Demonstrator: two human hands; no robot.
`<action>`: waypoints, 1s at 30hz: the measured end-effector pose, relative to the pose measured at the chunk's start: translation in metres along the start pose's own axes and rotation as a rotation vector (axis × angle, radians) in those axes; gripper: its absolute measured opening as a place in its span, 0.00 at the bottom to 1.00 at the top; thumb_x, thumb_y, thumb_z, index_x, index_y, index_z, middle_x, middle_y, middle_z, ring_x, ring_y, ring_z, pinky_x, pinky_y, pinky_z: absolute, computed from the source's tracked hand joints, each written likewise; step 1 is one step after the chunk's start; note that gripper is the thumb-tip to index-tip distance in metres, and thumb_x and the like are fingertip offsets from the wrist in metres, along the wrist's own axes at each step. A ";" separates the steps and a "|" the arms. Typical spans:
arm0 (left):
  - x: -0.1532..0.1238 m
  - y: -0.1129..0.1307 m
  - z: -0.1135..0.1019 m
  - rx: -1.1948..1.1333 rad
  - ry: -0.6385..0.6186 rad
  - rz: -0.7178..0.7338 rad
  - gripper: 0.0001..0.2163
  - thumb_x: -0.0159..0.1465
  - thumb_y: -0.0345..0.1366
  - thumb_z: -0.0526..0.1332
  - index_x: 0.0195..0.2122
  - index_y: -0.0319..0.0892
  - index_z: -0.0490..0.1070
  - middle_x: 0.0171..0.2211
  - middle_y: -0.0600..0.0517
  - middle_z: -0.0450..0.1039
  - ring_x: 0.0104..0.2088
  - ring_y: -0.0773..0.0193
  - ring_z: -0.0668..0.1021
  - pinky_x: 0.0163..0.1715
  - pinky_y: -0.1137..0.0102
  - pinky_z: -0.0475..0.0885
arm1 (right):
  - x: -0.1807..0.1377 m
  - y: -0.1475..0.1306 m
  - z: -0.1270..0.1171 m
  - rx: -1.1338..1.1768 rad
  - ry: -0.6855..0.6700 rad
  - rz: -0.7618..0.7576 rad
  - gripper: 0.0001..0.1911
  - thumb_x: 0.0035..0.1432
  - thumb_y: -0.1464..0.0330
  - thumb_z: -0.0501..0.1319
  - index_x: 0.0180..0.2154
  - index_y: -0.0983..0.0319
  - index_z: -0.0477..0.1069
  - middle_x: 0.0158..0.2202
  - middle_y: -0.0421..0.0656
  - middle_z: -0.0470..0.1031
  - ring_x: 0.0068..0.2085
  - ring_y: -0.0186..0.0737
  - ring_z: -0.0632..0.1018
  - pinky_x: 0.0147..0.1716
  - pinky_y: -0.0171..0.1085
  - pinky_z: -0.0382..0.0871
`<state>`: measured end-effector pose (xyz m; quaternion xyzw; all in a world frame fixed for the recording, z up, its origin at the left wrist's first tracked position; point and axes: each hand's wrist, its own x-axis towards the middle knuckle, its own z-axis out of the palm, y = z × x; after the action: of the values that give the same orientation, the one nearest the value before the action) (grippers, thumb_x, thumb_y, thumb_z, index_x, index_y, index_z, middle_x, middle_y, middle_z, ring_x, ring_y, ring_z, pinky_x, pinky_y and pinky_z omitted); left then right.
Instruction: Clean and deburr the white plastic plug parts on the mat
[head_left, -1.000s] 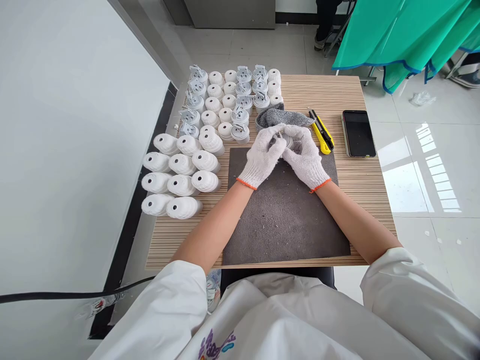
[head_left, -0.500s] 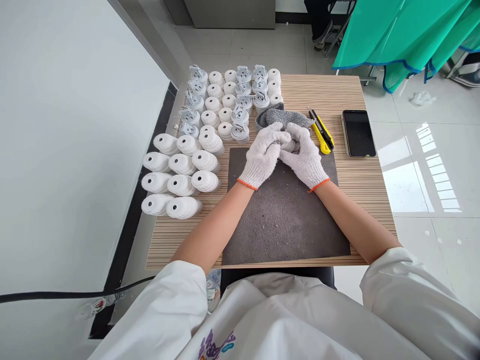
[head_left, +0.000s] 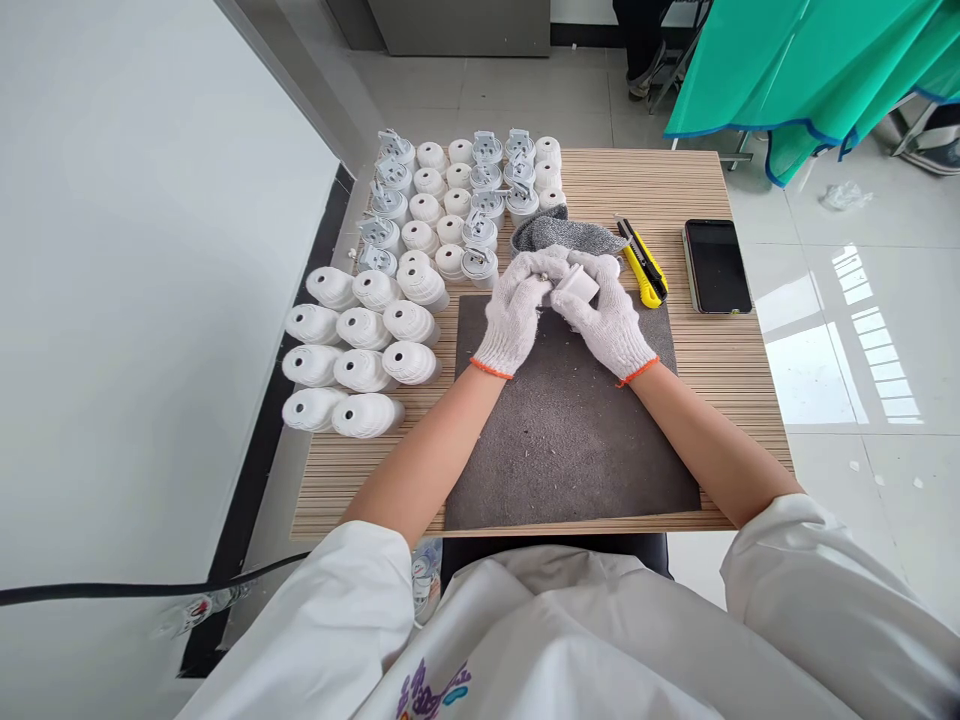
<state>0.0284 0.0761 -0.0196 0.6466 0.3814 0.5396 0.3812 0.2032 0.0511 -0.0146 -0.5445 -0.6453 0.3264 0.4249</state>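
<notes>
White part (head_left: 576,284) above far edge of dark mat (head_left: 570,440). Right grip (head_left: 611,315) closed round it; left grip (head_left: 514,315) pinching its left end. Long axis runs left-right, between 2 grips, both touching.

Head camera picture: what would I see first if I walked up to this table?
Two white-gloved hands, the left hand and the right hand, hold a small white part over a dark mat. Rows of white parts crowd the left of the table; a yellow knife lies right of the hands.
</notes>
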 end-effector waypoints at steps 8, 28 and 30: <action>0.004 -0.018 0.000 0.178 0.020 -0.080 0.26 0.81 0.65 0.50 0.66 0.55 0.68 0.69 0.51 0.77 0.71 0.52 0.77 0.75 0.48 0.71 | 0.005 0.015 0.005 -0.025 0.052 -0.101 0.40 0.63 0.49 0.73 0.73 0.46 0.67 0.74 0.43 0.70 0.78 0.60 0.70 0.80 0.64 0.62; 0.004 -0.013 0.003 -0.049 0.163 0.025 0.10 0.75 0.36 0.60 0.34 0.49 0.71 0.42 0.53 0.84 0.53 0.57 0.85 0.62 0.58 0.79 | 0.002 -0.001 0.002 0.053 -0.066 0.060 0.45 0.58 0.40 0.74 0.68 0.56 0.74 0.63 0.50 0.82 0.66 0.63 0.81 0.70 0.68 0.75; 0.004 -0.010 0.002 -0.061 0.138 0.003 0.11 0.75 0.36 0.61 0.33 0.49 0.72 0.41 0.52 0.83 0.51 0.57 0.85 0.61 0.59 0.79 | 0.001 -0.005 0.001 0.058 -0.065 0.071 0.46 0.55 0.39 0.75 0.67 0.56 0.74 0.62 0.50 0.82 0.65 0.63 0.82 0.68 0.68 0.78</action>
<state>0.0301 0.0840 -0.0267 0.5964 0.3893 0.5948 0.3728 0.1997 0.0516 -0.0101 -0.5437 -0.6292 0.3775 0.4075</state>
